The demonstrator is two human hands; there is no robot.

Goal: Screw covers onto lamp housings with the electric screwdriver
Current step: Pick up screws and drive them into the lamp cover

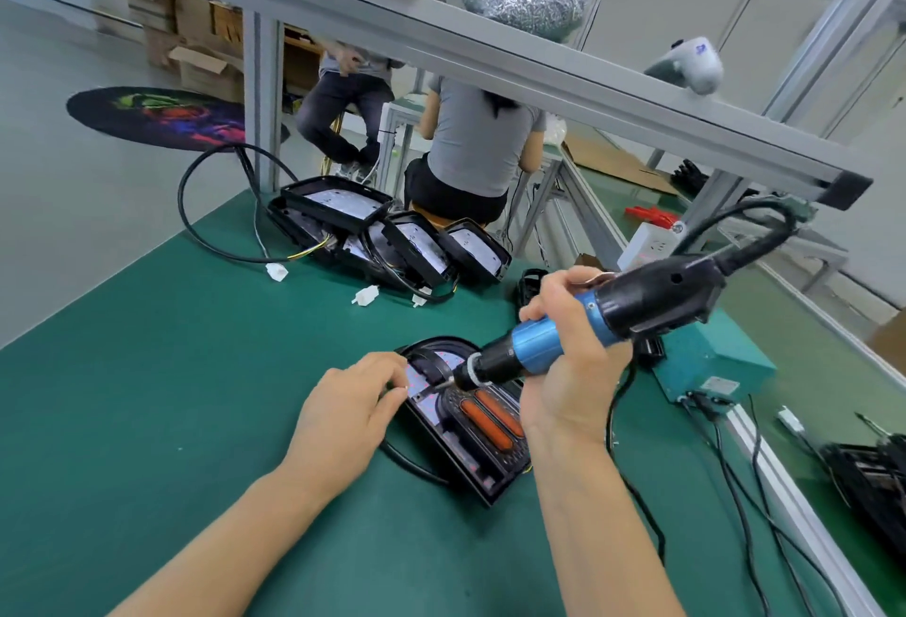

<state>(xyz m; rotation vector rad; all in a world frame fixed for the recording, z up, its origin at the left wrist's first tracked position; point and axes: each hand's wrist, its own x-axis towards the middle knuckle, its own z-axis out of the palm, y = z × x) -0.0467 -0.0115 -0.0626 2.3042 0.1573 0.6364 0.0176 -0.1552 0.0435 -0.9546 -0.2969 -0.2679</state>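
At the centre of the frame, the right hand [568, 347] is gripping the blue barrel of the electric screwdriver [588, 322], fingers wrapped round it, and is tilting the tool so its bit is pointing down-left onto the lamp housing [470, 425]. That black housing, with two orange strips showing in its cover, is lying on the green bench mat [171, 396] just below centre. The left hand [353, 410] is resting at the housing's left edge, its fingertips pinched together beside the bit; whether they are holding a screw is too small to tell. Above centre-left, a pile of other housings [387, 234] is sitting with trailing cables. A teal power box [711, 356] is standing at right.
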